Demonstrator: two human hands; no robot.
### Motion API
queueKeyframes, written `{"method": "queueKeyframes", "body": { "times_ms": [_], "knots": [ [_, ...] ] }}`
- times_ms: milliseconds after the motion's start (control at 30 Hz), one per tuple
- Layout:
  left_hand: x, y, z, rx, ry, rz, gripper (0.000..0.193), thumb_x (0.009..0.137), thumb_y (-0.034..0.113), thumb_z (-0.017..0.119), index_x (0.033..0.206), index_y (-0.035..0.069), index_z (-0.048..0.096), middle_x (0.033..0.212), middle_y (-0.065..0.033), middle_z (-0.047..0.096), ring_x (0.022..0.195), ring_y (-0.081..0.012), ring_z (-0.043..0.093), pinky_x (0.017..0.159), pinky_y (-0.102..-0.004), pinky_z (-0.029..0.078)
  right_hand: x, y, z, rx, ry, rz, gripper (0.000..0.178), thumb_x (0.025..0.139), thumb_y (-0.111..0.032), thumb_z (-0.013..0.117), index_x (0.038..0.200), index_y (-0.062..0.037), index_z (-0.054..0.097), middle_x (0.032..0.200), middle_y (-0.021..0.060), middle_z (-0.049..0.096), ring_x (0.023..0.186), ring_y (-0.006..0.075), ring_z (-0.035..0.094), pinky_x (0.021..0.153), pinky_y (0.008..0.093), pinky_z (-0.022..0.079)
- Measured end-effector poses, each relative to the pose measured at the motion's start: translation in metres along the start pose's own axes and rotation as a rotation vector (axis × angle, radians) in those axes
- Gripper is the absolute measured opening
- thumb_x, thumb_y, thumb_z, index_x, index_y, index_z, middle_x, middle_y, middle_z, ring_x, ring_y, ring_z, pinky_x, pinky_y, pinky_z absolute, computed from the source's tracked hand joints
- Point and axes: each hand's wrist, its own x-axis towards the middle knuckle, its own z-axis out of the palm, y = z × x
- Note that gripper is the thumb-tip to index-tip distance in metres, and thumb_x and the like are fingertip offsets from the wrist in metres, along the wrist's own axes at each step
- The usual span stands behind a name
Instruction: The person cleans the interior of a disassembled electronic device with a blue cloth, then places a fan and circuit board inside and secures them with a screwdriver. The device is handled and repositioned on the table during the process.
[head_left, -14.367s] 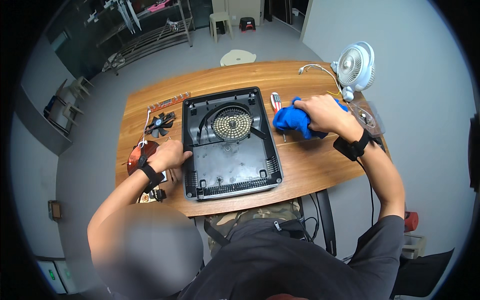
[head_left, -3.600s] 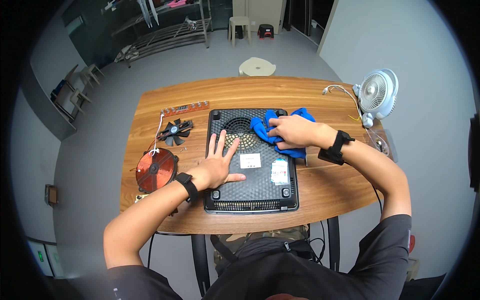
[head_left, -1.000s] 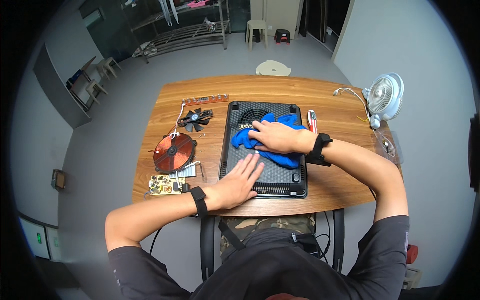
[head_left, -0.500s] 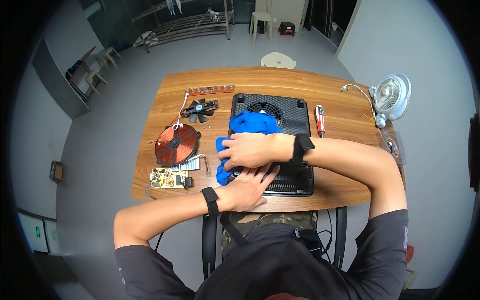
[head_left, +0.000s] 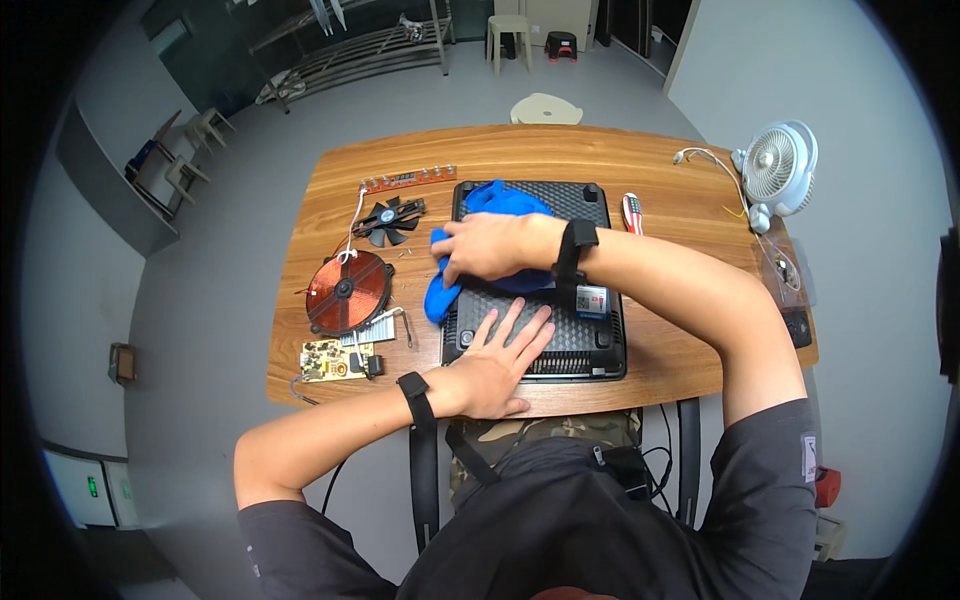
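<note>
I hold the blue cloth (head_left: 510, 200) upon the black casing (head_left: 565, 325).
The casing lies on the tabletop (head_left: 670, 350), in front of me. My right hand (head_left: 492, 246) has its fingers bent on the cloth, at the left edge of the casing; my left hand (head_left: 492, 372) is flat with fingers spread on its near left part, gripping nothing.

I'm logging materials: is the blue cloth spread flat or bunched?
Bunched: the blue cloth shows raised folds around the right hand.
</note>
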Motion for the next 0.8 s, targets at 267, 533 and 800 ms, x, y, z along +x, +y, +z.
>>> {"method": "queueKeyframes", "body": {
  "times_ms": [267, 533, 800],
  "knots": [
    [0.001, -0.031, -0.035, -0.424, 0.14, 0.084, 0.053, 0.099, 0.024, 0.061, 0.144, 0.001, 0.047, 0.148, -0.0233, 0.045, 0.138, -0.0399, 0.045, 0.115, -0.0446, 0.039, -0.1, 0.027, 0.003, 0.037, 0.213, 0.239, 0.035, 0.096, -0.019, 0.062, 0.13, -0.0197, 0.068, 0.129, 0.0103, 0.058, 0.109, 0.03, 0.059, 0.093, 0.0422, 0.05],
    [0.015, -0.118, -0.067, -0.106, 0.364, -0.241, 0.047, 0.097, 0.021, 0.061, 0.14, 0.002, 0.05, 0.144, -0.0241, 0.048, 0.133, -0.0402, 0.048, 0.11, -0.0461, 0.043, -0.11, -0.038, -0.021, 0.025, 0.275, -0.02, 0.029, 0.094, -0.022, 0.062, 0.122, -0.0208, 0.068, 0.119, 0.0093, 0.059, 0.11, 0.0291, 0.058, 0.09, 0.042, 0.051],
    [0.054, -0.151, -0.028, -0.093, 0.17, -0.162, 0.092, 0.091, 0.038, 0.067, 0.165, 0.026, 0.012, 0.171, -0.019, 0.0, 0.156, -0.0459, 0.007, 0.12, -0.0652, 0.018, -0.027, -0.095, 0.014, -0.16, 0.273, -0.274, 0.026, 0.092, -0.023, 0.058, 0.115, -0.0246, 0.069, 0.112, 0.0032, 0.058, 0.105, 0.0229, 0.057, 0.085, 0.0388, 0.049]
  ]
}}
